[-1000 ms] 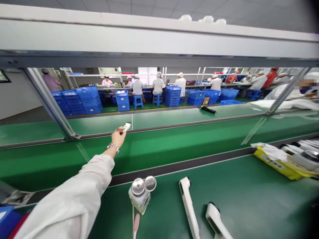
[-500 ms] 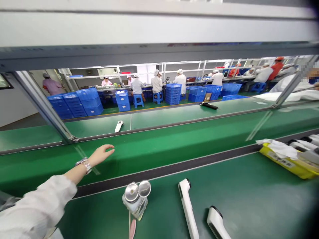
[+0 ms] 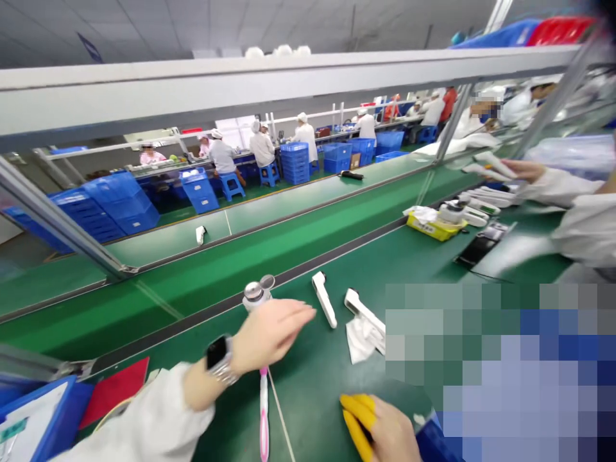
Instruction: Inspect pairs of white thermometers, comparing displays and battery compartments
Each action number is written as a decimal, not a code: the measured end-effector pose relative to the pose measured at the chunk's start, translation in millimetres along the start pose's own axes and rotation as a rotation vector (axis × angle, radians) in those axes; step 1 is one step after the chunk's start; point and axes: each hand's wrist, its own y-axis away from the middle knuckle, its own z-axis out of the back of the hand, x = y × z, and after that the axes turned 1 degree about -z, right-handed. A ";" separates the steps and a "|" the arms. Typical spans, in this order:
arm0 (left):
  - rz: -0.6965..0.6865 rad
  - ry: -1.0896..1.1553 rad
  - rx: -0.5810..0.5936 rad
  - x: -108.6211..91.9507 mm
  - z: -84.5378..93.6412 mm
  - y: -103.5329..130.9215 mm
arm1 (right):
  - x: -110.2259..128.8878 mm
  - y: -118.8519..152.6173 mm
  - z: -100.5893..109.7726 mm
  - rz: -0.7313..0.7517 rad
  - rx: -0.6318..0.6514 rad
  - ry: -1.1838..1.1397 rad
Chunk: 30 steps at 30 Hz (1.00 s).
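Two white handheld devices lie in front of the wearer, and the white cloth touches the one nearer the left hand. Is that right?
Not quite: the white cloth touches the device farther from the left hand, as the head view shows.

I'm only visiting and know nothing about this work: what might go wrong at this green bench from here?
The left hand appears in front of the metal-topped bottle, so a careless swing might tip it. The device by the cloth seems to touch that crumpled white cloth; tugging the cloth could drag it along. The far device lies near the edge of the far green strip, where a nudge might knock it off.
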 end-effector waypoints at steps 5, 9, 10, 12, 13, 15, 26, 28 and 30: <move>-0.019 -0.091 0.306 10.4 -80.0 -54.7 | -20.9 8.0 6.1 -0.115 -0.233 0.016; -0.043 -0.072 0.298 16.8 -86.9 -63.7 | -71.3 5.3 15.7 -0.490 -0.358 0.172; -0.027 -0.064 0.266 12.8 -79.9 -62.6 | -83.2 1.8 18.7 -0.568 -0.292 0.149; 0.025 -0.049 0.182 -1.6 -59.3 -56.9 | -101.8 -7.2 23.8 -0.684 -0.147 0.030; 0.056 -0.029 0.126 -11.2 -47.4 -52.4 | -108.0 -12.6 25.5 -0.720 -0.105 -0.036; 0.122 0.056 -0.008 -32.8 -24.2 -40.7 | -114.0 -25.3 26.9 -0.759 -0.108 -0.137; 0.191 0.431 -0.506 -111.4 23.1 18.0 | 34.0 -100.2 57.0 -0.269 -0.347 -0.668; 0.140 0.345 -0.537 -115.4 30.2 24.5 | 62.4 -102.1 63.1 -0.006 -0.306 -0.611; 0.071 0.304 -0.558 -117.2 39.9 30.4 | 80.2 -102.8 66.0 0.145 -0.282 -0.581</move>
